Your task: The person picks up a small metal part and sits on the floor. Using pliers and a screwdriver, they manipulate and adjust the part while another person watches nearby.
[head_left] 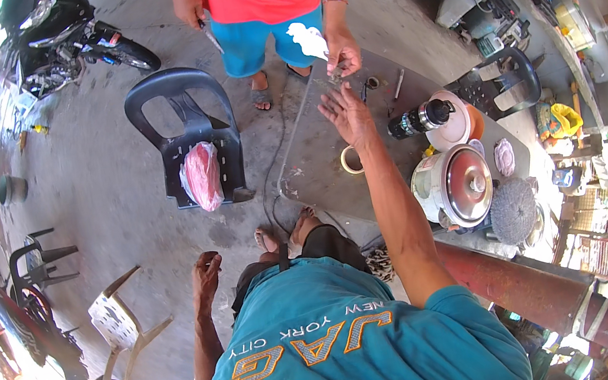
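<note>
Above the gray table [317, 148], right hand [347, 113] open, fingers spread, just beside a co-worker's hand [344, 52] holding a small indistinct item [336, 76], tape roll [344, 162] and black bottle [409, 123] on the table, left hand [207, 273] left of the table, loosely curled, contents cannot be told.

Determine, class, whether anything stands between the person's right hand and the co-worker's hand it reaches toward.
Nothing visible does: the right hand is close to the co-worker's hand over the table; whether they touch is unclear. The tape roll and black bottle sit beside the forearm, outside that gap.
</note>
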Action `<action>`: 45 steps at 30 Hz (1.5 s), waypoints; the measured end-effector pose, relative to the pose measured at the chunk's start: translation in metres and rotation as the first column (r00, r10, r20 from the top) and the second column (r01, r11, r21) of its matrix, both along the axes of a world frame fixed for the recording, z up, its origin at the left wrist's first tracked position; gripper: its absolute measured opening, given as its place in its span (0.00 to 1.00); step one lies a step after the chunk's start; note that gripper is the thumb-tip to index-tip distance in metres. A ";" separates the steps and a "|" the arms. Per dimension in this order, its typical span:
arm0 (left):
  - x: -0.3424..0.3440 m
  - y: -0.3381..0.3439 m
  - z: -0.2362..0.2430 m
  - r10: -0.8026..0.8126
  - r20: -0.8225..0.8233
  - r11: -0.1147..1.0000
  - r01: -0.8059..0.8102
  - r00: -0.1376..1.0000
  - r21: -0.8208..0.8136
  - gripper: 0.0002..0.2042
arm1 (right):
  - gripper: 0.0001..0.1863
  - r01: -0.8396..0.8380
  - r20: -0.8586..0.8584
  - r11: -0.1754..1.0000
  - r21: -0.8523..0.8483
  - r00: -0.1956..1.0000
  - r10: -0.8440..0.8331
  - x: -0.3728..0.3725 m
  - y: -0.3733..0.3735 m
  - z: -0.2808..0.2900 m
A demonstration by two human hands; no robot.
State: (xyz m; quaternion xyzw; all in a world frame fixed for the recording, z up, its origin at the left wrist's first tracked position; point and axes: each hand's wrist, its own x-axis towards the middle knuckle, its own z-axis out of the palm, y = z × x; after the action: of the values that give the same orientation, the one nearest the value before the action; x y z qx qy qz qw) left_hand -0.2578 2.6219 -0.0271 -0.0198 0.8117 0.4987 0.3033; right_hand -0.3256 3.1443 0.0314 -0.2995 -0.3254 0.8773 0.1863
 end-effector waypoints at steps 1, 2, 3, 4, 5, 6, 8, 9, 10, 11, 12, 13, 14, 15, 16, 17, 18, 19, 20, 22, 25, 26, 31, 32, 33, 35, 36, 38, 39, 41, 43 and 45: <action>0.006 -0.005 0.004 0.019 -0.010 1.000 -0.020 1.000 -0.018 0.20 | 0.28 -0.007 -0.040 1.000 0.000 0.999 0.007 -0.008 -0.003 0.001; 0.011 -0.010 0.008 0.039 -0.019 0.999 -0.039 0.999 -0.034 0.20 | 0.25 0.021 -0.032 1.000 0.003 0.999 -0.020 -0.017 -0.003 0.001; 0.016 -0.016 0.011 0.057 -0.032 0.997 -0.058 0.998 -0.055 0.19 | 0.23 0.049 -0.027 0.999 0.002 0.998 -0.049 -0.024 -0.003 -0.003; 0.024 -0.023 0.009 0.073 -0.040 0.995 -0.076 0.997 -0.069 0.19 | 0.20 0.077 -0.023 0.997 0.003 0.997 -0.077 -0.028 -0.002 -0.006; 0.036 -0.029 0.007 0.090 -0.048 0.992 -0.093 0.995 -0.080 0.18 | 0.15 0.088 -0.063 0.996 0.009 0.994 -0.087 -0.027 0.001 -0.007; 0.046 -0.036 0.006 0.113 -0.062 0.988 -0.118 0.992 -0.095 0.18 | 0.14 0.075 -0.084 0.996 0.050 0.994 -0.071 -0.028 0.001 -0.009; 0.066 -0.040 0.006 0.172 -0.038 0.979 -0.175 0.984 -0.107 0.18 | 0.12 0.050 -0.120 0.989 0.138 0.992 -0.034 -0.021 -0.001 -0.011; 0.077 -0.041 0.007 0.209 -0.026 0.970 -0.211 0.978 -0.118 0.18 | 0.09 0.036 -0.074 0.994 0.103 0.997 -0.028 -0.018 -0.010 -0.006; 0.087 -0.040 0.008 0.232 -0.027 0.964 -0.234 0.972 -0.129 0.18 | 0.09 -0.062 -0.078 0.995 0.083 0.995 0.069 -0.013 -0.022 0.000; 0.095 -0.037 0.010 0.256 -0.025 0.956 -0.257 0.966 -0.142 0.18 | 0.08 -0.161 -0.079 0.985 0.061 0.983 0.166 -0.005 -0.036 0.008; 0.104 -0.034 0.013 0.281 -0.019 0.947 -0.281 0.959 -0.157 0.18 | 0.08 -0.259 -0.079 0.965 0.038 0.962 0.262 0.007 -0.052 0.017; 0.107 -0.019 0.027 0.273 -0.041 0.946 -0.276 0.961 -0.172 0.19 | 0.10 -0.375 -0.072 0.926 0.041 0.923 0.377 0.020 -0.071 0.028; 0.105 0.000 0.047 0.291 -0.048 0.946 -0.295 0.955 -0.131 0.19 | 0.12 -0.490 -0.066 0.871 0.041 0.868 0.491 0.033 -0.090 0.040; 0.101 0.022 0.072 0.316 -0.057 0.943 -0.321 0.947 -0.093 0.19 | 0.13 -0.559 -0.073 0.828 0.037 0.825 0.561 0.043 -0.105 0.053; 0.093 0.045 0.097 0.311 -0.083 0.946 -0.317 0.947 -0.066 0.18 | 0.14 -0.627 -0.077 0.778 0.034 0.775 0.628 0.053 -0.118 0.067; 0.085 0.069 0.121 0.304 -0.106 0.950 -0.309 0.947 -0.038 0.18 | 0.15 -0.689 -0.077 0.724 0.032 0.721 0.689 0.062 -0.126 0.080; 0.081 0.088 0.144 0.324 -0.130 0.946 -0.319 0.937 0.054 0.17 | 0.15 -0.724 -0.077 0.690 0.020 0.687 0.723 0.068 -0.134 0.091; 0.076 0.106 0.162 0.343 -0.162 0.935 -0.321 0.925 0.150 0.16 | 0.16 -0.755 -0.080 0.655 0.015 0.652 0.754 0.071 -0.140 0.101; 0.073 0.122 0.178 0.367 -0.192 0.920 -0.325 0.910 0.218 0.16 | 0.17 -0.784 -0.084 0.621 0.011 0.618 0.782 0.073 -0.146 0.108; 0.073 0.144 0.211 0.427 -0.271 0.890 -0.349 0.863 0.293 0.16 | 0.17 -0.861 -0.104 0.509 -0.014 0.507 0.856 0.077 -0.159 0.125; 0.073 0.164 0.231 0.507 -0.364 0.848 -0.377 0.781 0.373 0.17 | 0.18 -0.938 -0.107 0.344 -0.040 0.347 0.932 0.083 -0.171 0.151; 0.073 0.166 0.233 0.534 -0.361 0.827 -0.384 0.764 0.410 0.17 | 0.19 -0.953 -0.095 0.303 -0.002 0.302 0.949 0.085 -0.175 0.154; 0.088 0.154 0.228 0.689 -0.147 0.607 -0.455 0.710 0.651 0.17 | 0.20 -0.956 0.014 0.212 0.203 0.220 0.975 0.087 -0.196 0.165; 0.090 0.152 0.229 0.720 -0.096 0.548 -0.478 0.687 0.687 0.16 | 0.20 -0.960 0.008 0.199 0.196 0.204 0.979 0.087 -0.201 0.166; 0.093 0.150 0.229 0.746 -0.044 0.485 -0.496 0.665 0.721 0.16 | 0.20 -0.963 0.004 0.187 0.192 0.191 0.982 0.087 -0.205 0.168; 0.097 0.142 0.225 0.774 -0.002 0.424 -0.515 0.634 0.745 0.16 | 0.19 -0.970 -0.015 0.163 0.181 0.163 0.987 0.087 -0.214 0.167; 0.098 0.138 0.224 0.784 0.020 0.392 -0.520 0.620 0.759 0.16 | 0.19 -0.972 -0.026 0.151 0.178 0.149 0.988 0.086 -0.218 0.164; 0.102 0.131 0.225 0.797 0.037 0.365 -0.528 0.604 0.767 0.16 | 0.19 -0.976 -0.034 0.132 0.172 0.128 0.991 0.086 -0.228 0.165; 0.105 0.127 0.224 0.803 0.045 0.351 -0.532 0.594 0.771 0.17 | 0.19 -0.978 -0.031 0.122 0.169 0.119 0.992 0.088 -0.233 0.165; 0.107 0.117 0.224 0.814 0.043 0.341 -0.535 0.580 0.773 0.17 | 0.19 -0.979 -0.034 0.112 0.170 0.108 0.994 0.089 -0.244 0.166; 0.112 0.109 0.226 0.827 0.053 0.316 -0.539 0.560 0.781 0.18 | 0.18 -0.979 -0.045 0.107 0.172 0.101 0.994 0.091 -0.256 0.168; 0.117 0.102 0.228 0.837 0.067 0.281 -0.531 0.542 0.799 0.17 | 0.18 -0.978 -0.061 0.105 0.178 0.095 0.994 0.094 -0.267 0.169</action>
State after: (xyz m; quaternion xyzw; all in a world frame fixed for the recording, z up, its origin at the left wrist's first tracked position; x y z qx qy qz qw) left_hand -0.1412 2.7235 0.2013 -0.1552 0.4763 0.8560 -0.1277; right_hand -0.2313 2.8775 0.2005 0.0771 -0.4651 0.7822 -0.4073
